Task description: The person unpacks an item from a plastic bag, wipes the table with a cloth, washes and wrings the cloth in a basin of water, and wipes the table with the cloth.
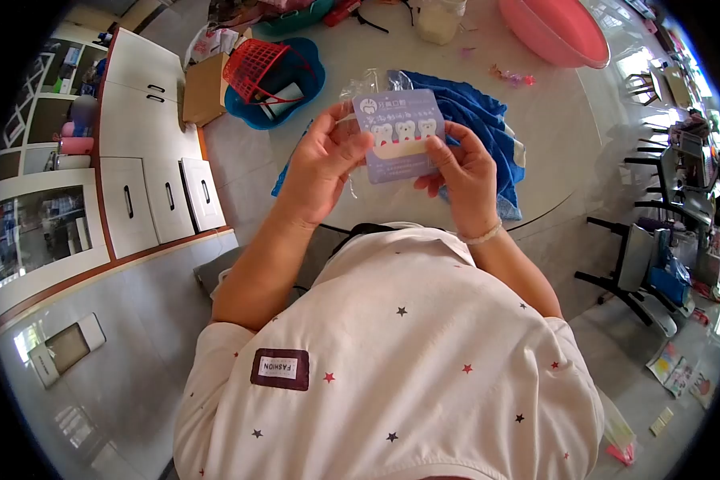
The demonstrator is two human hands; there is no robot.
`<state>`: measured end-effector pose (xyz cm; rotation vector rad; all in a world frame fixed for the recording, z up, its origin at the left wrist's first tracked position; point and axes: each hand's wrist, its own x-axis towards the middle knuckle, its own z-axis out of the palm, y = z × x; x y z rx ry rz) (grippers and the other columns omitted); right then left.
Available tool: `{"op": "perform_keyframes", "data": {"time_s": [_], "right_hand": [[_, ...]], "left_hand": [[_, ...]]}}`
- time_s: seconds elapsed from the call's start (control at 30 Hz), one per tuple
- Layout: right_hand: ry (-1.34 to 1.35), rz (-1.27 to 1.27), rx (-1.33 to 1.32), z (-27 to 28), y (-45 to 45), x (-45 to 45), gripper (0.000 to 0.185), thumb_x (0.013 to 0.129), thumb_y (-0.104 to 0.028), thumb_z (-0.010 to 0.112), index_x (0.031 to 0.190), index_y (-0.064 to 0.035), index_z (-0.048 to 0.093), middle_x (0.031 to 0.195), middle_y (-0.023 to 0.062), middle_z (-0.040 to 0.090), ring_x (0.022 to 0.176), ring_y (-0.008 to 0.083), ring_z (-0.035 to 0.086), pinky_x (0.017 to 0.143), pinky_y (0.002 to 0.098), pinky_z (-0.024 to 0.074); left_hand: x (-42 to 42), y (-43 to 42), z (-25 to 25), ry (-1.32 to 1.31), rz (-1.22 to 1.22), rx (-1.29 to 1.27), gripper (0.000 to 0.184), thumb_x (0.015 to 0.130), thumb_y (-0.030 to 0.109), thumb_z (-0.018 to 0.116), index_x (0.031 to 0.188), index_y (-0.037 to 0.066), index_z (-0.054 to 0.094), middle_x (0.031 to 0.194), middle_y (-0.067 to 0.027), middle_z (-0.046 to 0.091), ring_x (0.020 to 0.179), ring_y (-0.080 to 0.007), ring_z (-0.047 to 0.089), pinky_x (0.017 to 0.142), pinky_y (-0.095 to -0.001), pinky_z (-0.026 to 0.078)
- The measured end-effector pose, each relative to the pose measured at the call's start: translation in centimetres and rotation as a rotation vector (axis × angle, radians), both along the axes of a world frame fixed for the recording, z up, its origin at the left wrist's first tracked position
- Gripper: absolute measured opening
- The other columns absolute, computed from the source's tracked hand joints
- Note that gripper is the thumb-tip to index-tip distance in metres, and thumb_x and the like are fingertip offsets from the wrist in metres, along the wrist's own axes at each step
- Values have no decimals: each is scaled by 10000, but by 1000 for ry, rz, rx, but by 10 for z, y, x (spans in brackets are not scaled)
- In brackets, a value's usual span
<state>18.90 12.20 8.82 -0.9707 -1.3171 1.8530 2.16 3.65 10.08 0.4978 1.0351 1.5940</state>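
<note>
A purple card (pixel 400 164) printed with cartoon teeth is held up in front of my chest. At its left edge, my left hand (pixel 328 152) is closed, the thumb pressing against the card. Clear crinkled plastic (pixel 370 82) shows above and below that hand, behind the card; how it is gripped is hidden. My right hand (pixel 468 164) pinches the card's right side between thumb and fingers, and a pale beaded bracelet (pixel 484 234) circles that wrist. Behind the card, a blue cloth (pixel 476 120) lies crumpled on the table.
The pale round table (pixel 560 152) carries a blue basin (pixel 316 60) with a red basket (pixel 248 72), a pink basin (pixel 548 28), a clear container (pixel 440 22) and small wrappers (pixel 514 78). White cabinets (pixel 140 80) stand left; black-legged chairs (pixel 636 256) stand right.
</note>
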Motion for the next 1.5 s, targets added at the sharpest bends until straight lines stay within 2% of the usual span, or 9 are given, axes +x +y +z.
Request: {"op": "perform_keyframes", "data": {"time_s": [0.33,0.57,0.67,0.77,1.03,1.1,1.17,1.23,1.5], "right_hand": [[105,19,-46,-1,-8,4,185,896,-120,588,1036,-2,572,782,32,637,545,51,563,399,176,410],[93,23,104,-12,-9,4,145,898,-80,578,1018,0,576,839,22,632,681,42,554,579,169,445],[124,37,2,-10,-10,3,135,898,-74,578,1012,-1,572,834,9,623,724,40,546,632,173,446],[187,11,-64,-9,-14,-3,132,903,-80,574,1010,-2,570,822,7,614,725,42,541,635,182,444],[-124,311,118,-25,25,6,219,937,-196,547,1078,-36,595,806,23,638,733,86,586,640,233,470],[-535,141,1108,-40,64,11,275,896,-206,563,1150,-107,599,932,78,672,842,237,640,735,317,509],[-738,207,1536,-70,118,21,452,864,-240,585,1302,-181,485,1329,81,489,1254,276,412,1039,431,320],[-975,369,1613,-100,147,40,492,880,-284,556,1353,-237,429,1453,48,341,1357,255,268,1112,468,174],[-966,833,1479,-151,119,26,496,917,-402,438,1389,-259,389,1506,2,245,1410,236,138,1136,484,73]], "left_hand": [[14,-7,-1,404,83,54,523,786,-54,610,1265,28,416,1114,-96,577,993,-151,571,890,-299,459],[18,-12,-5,658,127,-92,500,767,-55,624,1229,31,455,1078,-94,599,953,-140,590,836,-279,482],[16,-14,-9,490,124,34,440,805,-11,600,1221,16,460,1047,-85,612,938,-143,596,835,-281,484],[17,-10,2,-60,127,13,308,869,37,556,1168,8,488,975,-73,628,871,-124,606,788,-234,485],[7,-12,-19,167,225,-81,218,908,65,529,1089,-25,611,965,-43,638,857,-91,584,787,-224,475],[3,-14,-20,188,269,-88,210,905,58,537,1079,-27,618,952,-36,637,842,-82,577,774,-217,473],[-3,-15,-26,211,311,-75,201,901,46,543,1071,-27,621,934,-29,635,824,-74,572,757,-210,470],[-5,-13,-29,178,363,-107,179,895,41,553,1044,-30,624,919,-25,631,808,-69,568,743,-204,467],[-19,-12,-33,40,478,-187,127,885,32,563,991,-16,613,897,-16,610,801,-60,554,718,-204,456]]}}
